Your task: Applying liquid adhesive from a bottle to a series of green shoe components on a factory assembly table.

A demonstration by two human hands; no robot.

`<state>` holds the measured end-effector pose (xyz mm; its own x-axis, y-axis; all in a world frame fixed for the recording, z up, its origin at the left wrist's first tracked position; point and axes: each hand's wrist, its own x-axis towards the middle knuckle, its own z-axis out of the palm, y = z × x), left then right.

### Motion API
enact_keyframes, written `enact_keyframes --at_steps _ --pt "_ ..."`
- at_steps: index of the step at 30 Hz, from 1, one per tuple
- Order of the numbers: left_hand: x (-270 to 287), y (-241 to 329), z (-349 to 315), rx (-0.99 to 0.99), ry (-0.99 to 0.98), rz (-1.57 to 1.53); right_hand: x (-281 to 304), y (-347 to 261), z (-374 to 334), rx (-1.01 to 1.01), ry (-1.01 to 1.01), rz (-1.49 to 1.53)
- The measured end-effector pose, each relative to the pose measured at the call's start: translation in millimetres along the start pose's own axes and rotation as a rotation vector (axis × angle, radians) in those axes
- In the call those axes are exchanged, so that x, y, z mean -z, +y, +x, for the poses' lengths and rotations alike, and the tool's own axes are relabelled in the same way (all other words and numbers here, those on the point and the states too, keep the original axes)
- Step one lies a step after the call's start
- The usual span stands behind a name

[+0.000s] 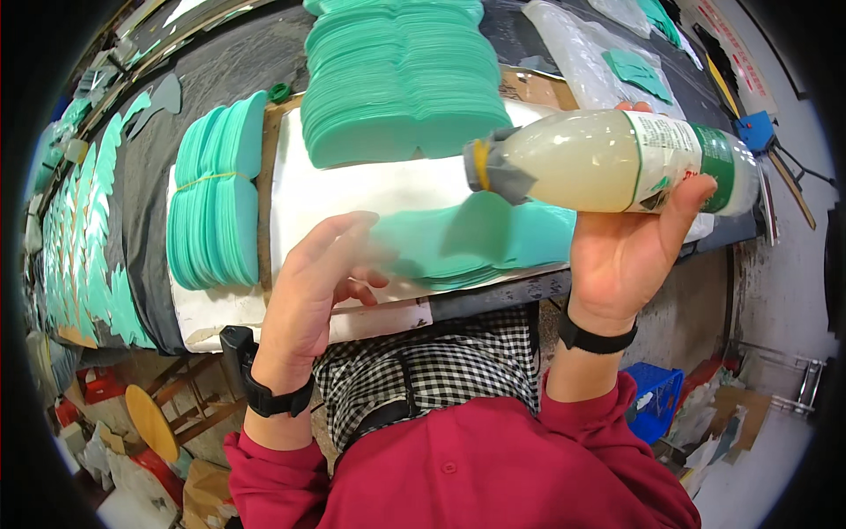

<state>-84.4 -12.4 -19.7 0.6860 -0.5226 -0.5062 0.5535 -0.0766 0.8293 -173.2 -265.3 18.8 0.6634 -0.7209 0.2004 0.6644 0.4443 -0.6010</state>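
My right hand (pixel 630 260) grips a plastic bottle (pixel 577 163) that lies on its side in the air. Cloudy pale liquid fills it. Grey material held by a yellow band wraps its neck, which points left. Below the neck spreads a row of overlapping thin green sheets (pixel 538 231) with rounded ends, near the front edge of a white board (pixel 352 189). My left hand (pixel 322 273) hovers at the left end of that row, fingers loosely bent and apart. Its fingertips are smeared by motion, so I cannot tell whether they touch the sheets.
Tall stacks of green sheets (pixel 401 84) stand at the back of the board. A banded green bundle (pixel 214 194) stands to the left, with more pieces (pixel 84 238) beyond. A clear plastic bag (pixel 590 53) lies at the back right. Below are a wooden stool (pixel 152 421) and a blue crate (pixel 654 401).
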Motion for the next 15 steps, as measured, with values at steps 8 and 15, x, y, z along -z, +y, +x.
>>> enact_keyframes --at_steps 8,15 --pt "-25.4 11.4 18.1 0.039 -0.156 0.055 44.7 -19.9 3.5 -0.043 0.150 0.203" --pt "-57.9 4.1 6.1 -0.108 -0.188 0.736 75.9 -36.4 10.6 0.111 0.188 0.152"
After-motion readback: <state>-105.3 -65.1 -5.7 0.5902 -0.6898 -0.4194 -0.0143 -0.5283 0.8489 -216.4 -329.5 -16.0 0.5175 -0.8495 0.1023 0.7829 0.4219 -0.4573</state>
